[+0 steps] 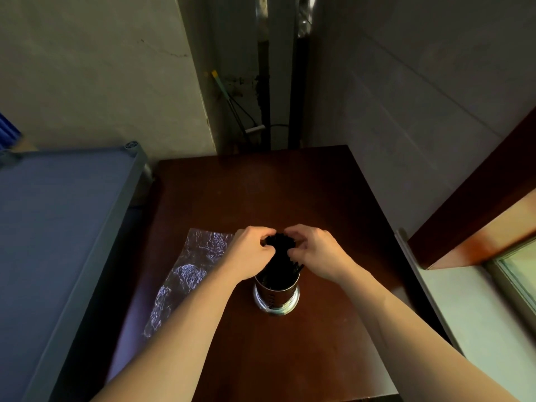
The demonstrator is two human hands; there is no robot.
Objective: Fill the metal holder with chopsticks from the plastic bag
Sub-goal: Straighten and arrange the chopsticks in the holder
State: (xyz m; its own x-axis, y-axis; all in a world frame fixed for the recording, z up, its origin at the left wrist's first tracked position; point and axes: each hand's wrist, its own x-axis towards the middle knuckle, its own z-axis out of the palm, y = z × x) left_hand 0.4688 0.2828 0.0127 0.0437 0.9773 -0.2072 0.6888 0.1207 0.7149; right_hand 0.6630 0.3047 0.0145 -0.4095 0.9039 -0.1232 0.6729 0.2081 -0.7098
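Left hand: the left hand (250, 250) is curling its fingers around the top of the black chopsticks (280, 256), gripping the bundle from the left side.
Right hand: the right hand (314, 249) is doing the same from the right, fingers wrapped over the upper ends, so both hands are sitting close together with just the dark tips poking out between them.
Chopsticks: they're standing pretty much upright as one dark bunch, lower ends already sitting down inside the holder. Can't really tell how many there are, it's all one black mass.
Holder: the metal holder (276, 295) is standing upright on the table, right under the hands, its shiny flared base facing the camera.
Bag: the clear plastic bag (185, 274) is lying flat and crinkly on the table just left of the holder, partly running under the left forearm.
Table: the dark brown wooden table (261, 192) is carrying all of it.
Around: a blue-grey metal shelf (58, 227) is sitting to the left, and a windowsill (464, 300) to the right.
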